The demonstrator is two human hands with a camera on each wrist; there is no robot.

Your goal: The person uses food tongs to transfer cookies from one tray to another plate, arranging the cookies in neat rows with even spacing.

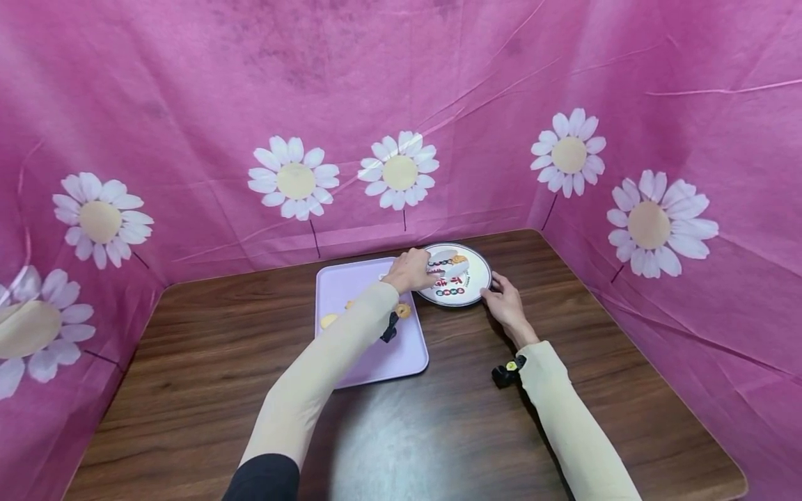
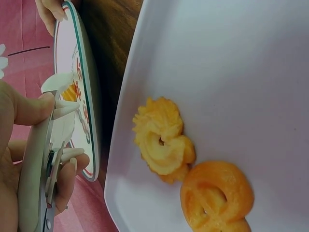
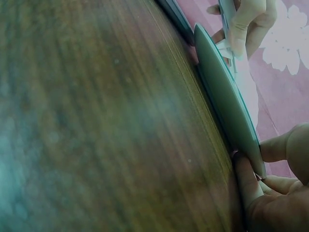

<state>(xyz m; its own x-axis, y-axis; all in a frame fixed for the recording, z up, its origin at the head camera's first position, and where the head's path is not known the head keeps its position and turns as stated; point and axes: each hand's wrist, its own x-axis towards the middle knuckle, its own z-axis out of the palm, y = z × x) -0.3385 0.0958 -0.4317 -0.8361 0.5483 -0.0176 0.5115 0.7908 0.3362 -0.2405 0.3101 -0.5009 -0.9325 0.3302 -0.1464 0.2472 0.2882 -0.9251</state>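
Observation:
In the head view, my left hand (image 1: 411, 270) reaches over the tray and holds a pair of tongs (image 2: 35, 166) with pale, scoop-like tips. A ridged golden cookie (image 1: 460, 259) is at the tips, over the white plate (image 1: 481, 277) with red lettering and a dark rim line. Whether the tips squeeze it or it touches the plate, I cannot tell. My right hand (image 1: 506, 304) pinches the plate's near right rim, thumb above and fingers beneath, as the right wrist view shows. Beside the plate lies a lilac tray (image 1: 401, 365) with a swirled cookie (image 2: 164, 140) and a pretzel-shaped cookie (image 2: 217, 195).
A round pale cookie (image 1: 328, 321) lies on the tray's left side, partly behind my left sleeve. Tray and plate stand near the back of a brown wooden table (image 1: 225, 376). Pink cloth (image 1: 476, 104) with white daisies rises behind the table and along its sides.

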